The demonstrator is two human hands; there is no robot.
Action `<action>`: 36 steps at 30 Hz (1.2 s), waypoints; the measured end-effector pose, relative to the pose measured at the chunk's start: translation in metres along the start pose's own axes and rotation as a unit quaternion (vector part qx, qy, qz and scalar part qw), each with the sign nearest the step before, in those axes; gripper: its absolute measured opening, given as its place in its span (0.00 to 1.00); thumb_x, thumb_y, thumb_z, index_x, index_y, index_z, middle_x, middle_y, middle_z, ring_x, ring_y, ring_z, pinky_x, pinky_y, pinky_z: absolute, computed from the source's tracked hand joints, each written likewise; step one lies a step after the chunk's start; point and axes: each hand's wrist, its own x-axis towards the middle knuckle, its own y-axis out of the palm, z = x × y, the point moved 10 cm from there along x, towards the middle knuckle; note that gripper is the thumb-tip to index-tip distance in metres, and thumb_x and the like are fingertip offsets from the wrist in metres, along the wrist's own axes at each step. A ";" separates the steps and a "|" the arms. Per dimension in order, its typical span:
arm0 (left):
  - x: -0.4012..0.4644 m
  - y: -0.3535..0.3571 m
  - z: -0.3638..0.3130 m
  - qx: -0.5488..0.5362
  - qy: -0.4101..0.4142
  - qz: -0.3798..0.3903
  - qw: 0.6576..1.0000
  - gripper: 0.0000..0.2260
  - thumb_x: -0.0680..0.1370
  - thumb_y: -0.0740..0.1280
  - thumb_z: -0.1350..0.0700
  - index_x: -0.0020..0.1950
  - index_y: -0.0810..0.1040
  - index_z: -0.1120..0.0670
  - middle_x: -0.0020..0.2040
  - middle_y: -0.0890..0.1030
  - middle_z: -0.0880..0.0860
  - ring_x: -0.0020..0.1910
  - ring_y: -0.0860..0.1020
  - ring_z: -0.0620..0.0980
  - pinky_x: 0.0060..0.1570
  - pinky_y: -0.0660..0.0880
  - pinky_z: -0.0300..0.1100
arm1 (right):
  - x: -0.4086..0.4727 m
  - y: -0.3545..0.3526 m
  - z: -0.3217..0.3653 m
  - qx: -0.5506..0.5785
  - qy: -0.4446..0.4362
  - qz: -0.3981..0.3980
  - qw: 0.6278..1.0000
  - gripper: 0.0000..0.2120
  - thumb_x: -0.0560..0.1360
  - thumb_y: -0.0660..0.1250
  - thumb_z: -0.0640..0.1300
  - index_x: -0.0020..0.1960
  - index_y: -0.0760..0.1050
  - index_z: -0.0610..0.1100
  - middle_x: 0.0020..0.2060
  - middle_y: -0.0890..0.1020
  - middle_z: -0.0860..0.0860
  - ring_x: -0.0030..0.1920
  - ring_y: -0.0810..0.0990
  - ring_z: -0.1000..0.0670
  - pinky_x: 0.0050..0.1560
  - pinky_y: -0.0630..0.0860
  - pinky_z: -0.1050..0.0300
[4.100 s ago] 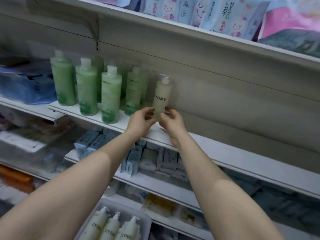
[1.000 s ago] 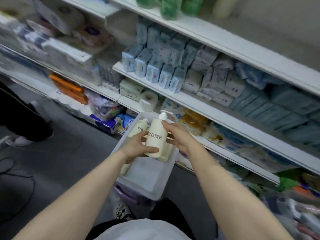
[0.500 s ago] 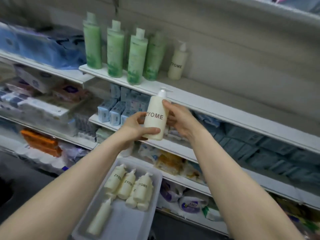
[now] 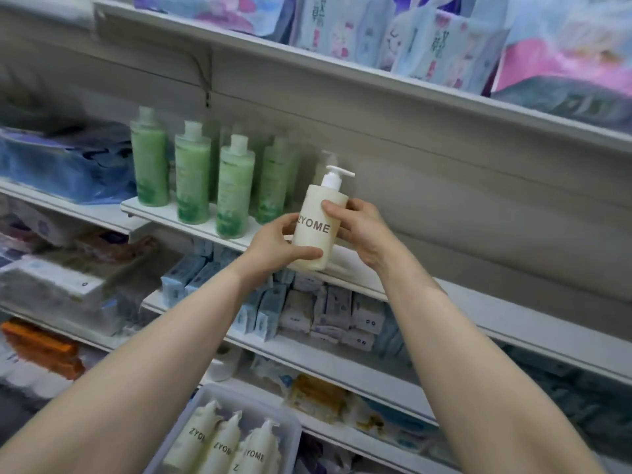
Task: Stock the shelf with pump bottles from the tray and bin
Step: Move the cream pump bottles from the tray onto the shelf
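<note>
Fingers [image 4: 342, 208] of both hands wrap the pump bottle [image 4: 316, 230], so set it upright just right of the green bottles [image 4: 236, 189].

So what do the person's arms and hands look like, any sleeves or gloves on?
Both forearms are bare as far as the frame shows, with no sleeves in view. The left hand and right hand wear no gloves, and no rings, watch or wristbands are visible.
</note>
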 end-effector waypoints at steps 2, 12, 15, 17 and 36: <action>0.017 0.004 0.000 0.010 0.002 -0.002 1.000 0.34 0.65 0.80 0.55 0.69 0.71 0.51 0.59 0.79 0.47 0.58 0.77 0.45 0.59 0.75 0.44 | 0.015 -0.005 0.004 -0.005 -0.011 -0.005 1.000 0.21 0.74 0.74 0.43 0.64 0.74 0.37 0.55 0.84 0.42 0.55 0.84 0.43 0.57 0.80 0.48; 0.072 0.008 0.029 0.029 -0.016 -0.056 0.998 0.35 0.66 0.78 0.59 0.70 0.68 0.53 0.64 0.77 0.51 0.62 0.75 0.49 0.61 0.73 0.46 | 0.064 -0.003 -0.002 -0.027 -0.056 -0.001 0.998 0.27 0.70 0.77 0.38 0.67 0.72 0.44 0.56 0.83 0.47 0.56 0.82 0.49 0.49 0.80 0.57; 0.082 0.003 0.038 0.038 -0.020 -0.074 0.996 0.34 0.67 0.78 0.60 0.70 0.68 0.54 0.63 0.78 0.52 0.59 0.77 0.50 0.60 0.75 0.47 | 0.073 0.002 -0.009 -0.019 -0.060 0.007 0.998 0.28 0.71 0.76 0.36 0.68 0.71 0.45 0.58 0.83 0.48 0.56 0.82 0.50 0.50 0.81 0.56; 0.087 0.001 0.044 0.048 -0.021 -0.082 0.995 0.35 0.67 0.79 0.58 0.70 0.69 0.54 0.62 0.79 0.52 0.59 0.78 0.50 0.60 0.76 0.49 | 0.078 0.005 -0.016 0.003 -0.054 0.011 0.998 0.26 0.72 0.75 0.36 0.67 0.72 0.46 0.58 0.82 0.48 0.57 0.82 0.48 0.50 0.81 0.53; 0.096 -0.004 0.045 0.153 -0.001 -0.141 0.978 0.33 0.68 0.78 0.50 0.70 0.71 0.52 0.62 0.80 0.50 0.59 0.78 0.51 0.60 0.75 0.49 | 0.089 -0.001 -0.046 0.040 0.002 -0.024 0.999 0.27 0.74 0.73 0.39 0.70 0.68 0.45 0.58 0.82 0.46 0.49 0.82 0.55 0.37 0.79 0.61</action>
